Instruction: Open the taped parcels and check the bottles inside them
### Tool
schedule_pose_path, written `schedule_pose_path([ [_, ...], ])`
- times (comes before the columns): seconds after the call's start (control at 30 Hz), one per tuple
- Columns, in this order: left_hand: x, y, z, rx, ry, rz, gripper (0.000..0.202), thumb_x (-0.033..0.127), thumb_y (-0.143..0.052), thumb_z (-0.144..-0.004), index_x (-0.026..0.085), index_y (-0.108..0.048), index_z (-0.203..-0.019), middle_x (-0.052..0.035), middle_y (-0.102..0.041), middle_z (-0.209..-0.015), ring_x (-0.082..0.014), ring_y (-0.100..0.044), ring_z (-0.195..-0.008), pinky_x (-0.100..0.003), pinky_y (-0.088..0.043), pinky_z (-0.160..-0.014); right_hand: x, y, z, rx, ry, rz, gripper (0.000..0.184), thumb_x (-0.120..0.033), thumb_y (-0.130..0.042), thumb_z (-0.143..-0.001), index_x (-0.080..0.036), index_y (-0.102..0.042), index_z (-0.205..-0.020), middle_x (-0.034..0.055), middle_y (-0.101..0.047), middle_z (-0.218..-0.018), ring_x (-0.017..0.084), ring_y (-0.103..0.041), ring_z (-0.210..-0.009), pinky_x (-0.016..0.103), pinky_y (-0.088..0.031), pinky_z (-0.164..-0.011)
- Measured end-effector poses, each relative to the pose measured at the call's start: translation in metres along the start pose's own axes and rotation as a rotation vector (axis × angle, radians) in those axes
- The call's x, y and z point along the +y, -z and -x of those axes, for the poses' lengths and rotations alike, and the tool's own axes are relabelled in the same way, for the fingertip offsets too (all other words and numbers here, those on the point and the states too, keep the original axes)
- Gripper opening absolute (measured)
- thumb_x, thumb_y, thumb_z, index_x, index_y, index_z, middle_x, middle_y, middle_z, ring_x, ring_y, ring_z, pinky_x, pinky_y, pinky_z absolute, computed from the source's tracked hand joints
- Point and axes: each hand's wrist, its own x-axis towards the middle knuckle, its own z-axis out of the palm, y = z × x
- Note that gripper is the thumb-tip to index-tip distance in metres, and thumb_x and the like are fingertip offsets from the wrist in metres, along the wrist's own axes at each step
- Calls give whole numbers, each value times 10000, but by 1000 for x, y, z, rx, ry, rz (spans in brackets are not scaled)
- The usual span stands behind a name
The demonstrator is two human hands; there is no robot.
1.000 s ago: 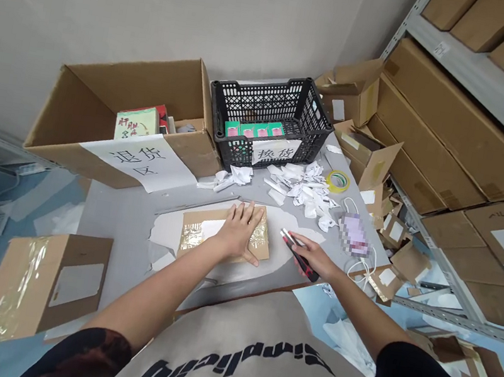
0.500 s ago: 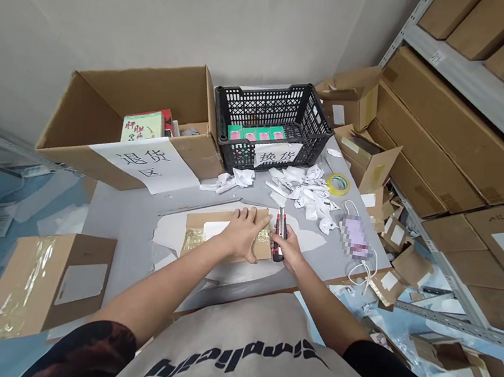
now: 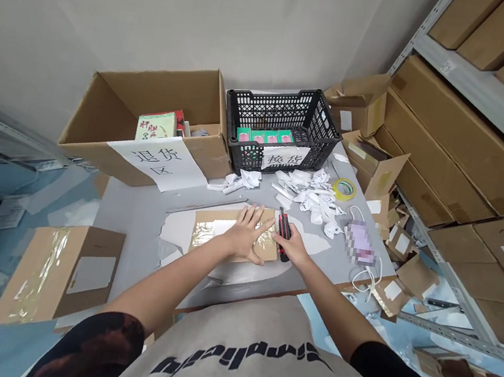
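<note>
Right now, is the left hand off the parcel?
No, the left hand presses flat on the parcel; the right hand holds the knife beside it.

Left of the flat parcel (image 3: 211, 234) the bench (image 3: 132, 220) lies bare, giving free passage. Behind the parcel an open carton (image 3: 153, 90) and a black crate (image 3: 283, 114) wall off the far edge. The right hand (image 3: 294, 250) with a red cutter (image 3: 284, 227) crowds its right edge. Farther right, paper scraps (image 3: 313, 195), a tape roll (image 3: 344, 188) and a cabled device (image 3: 360, 244) clutter the surface.
</note>
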Motion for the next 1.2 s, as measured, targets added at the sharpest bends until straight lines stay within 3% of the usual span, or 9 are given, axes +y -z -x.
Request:
schedule_pose_path([
  [0.2,27,-15,40,109,99,-65,1193,467,-805,-624,227,-107,-1561,-154,-40,-1631,-419,36,-1478,-601,-60,-1168,-32,-3,-26,54,96,160,437,-332,-756,-636,-232,-566,-1018,-17,-624,-815,150,-551,-641,306,-500,-605],
  [0.3,34,-18,49,64,-8,-58,1121,302,-799,-661,282,-125,-1556,-99,-98,-1634,-373,-9,-1491,-563,-103,-1188,-53,-14,-44,-19,85,194,416,-263,-710,-671,-225,-593,-1068,17,-666,-882,207,-599,-799,350,-517,-702],
  [0.4,22,-11,59,72,-114,-56,840,174,-671,-806,414,-268,-1503,-19,-187,-1622,-302,-97,-1498,-536,-149,-1194,-61,-27,-47,-78,83,226,369,-205,-719,-645,-228,-624,-1000,17,-685,-878,230,-614,-849,357,-524,-726],
  [0.5,-10,-4,85,193,-17,-42,634,127,-567,-884,489,-447,-1391,35,-211,-1613,-289,-118,-1497,-578,-165,-1181,-43,-38,-24,-116,54,275,328,-170,-762,-576,-224,-626,-869,14,-686,-825,237,-626,-839,348,-540,-723],
  [0.7,-53,-3,123,280,572,319,426,276,-409,-954,315,-566,-1348,-50,-266,-1594,-271,-392,-1396,-428,-368,-1111,1,-60,26,-114,-173,25,367,-314,-734,-671,-237,-566,-988,22,-689,-906,212,-672,-856,361,-589,-719],
  [0.8,-42,6,100,254,778,354,787,638,-503,-852,292,-278,-1523,-152,-115,-1620,-394,-423,-1350,-489,-400,-1034,-7,-74,13,5,-133,-54,368,-282,-744,-629,-235,-545,-935,16,-680,-893,197,-670,-866,339,-589,-737],
  [0.9,-31,17,70,226,866,283,1002,777,-486,-770,215,-182,-1542,-239,-139,-1588,-448,-427,-1315,-509,-354,-1026,-14,-88,5,-21,-195,-157,376,-252,-731,-605,-236,-530,-921,24,-684,-927,203,-682,-839,335,-591,-680],
  [1.03,-35,20,53,331,814,162,902,768,-471,-786,191,-334,-1466,-213,-354,-1464,-404,-424,-1284,-504,-308,-1042,-3,-95,14,-110,-281,-235,399,-276,-716,-619,-240,-513,-962,57,-699,-896,249,-700,-826,351,-577,-596],
  [1.2,-47,14,49,322,415,155,948,752,-636,-682,238,-392,-1441,-161,-340,-1446,-363,-371,-1323,-473,-270,-1097,-13,-59,-7,240,-77,-75,280,-311,-639,-670,-234,-475,-884,0,-620,-710,184,-630,-680,292,-508,-566],
])
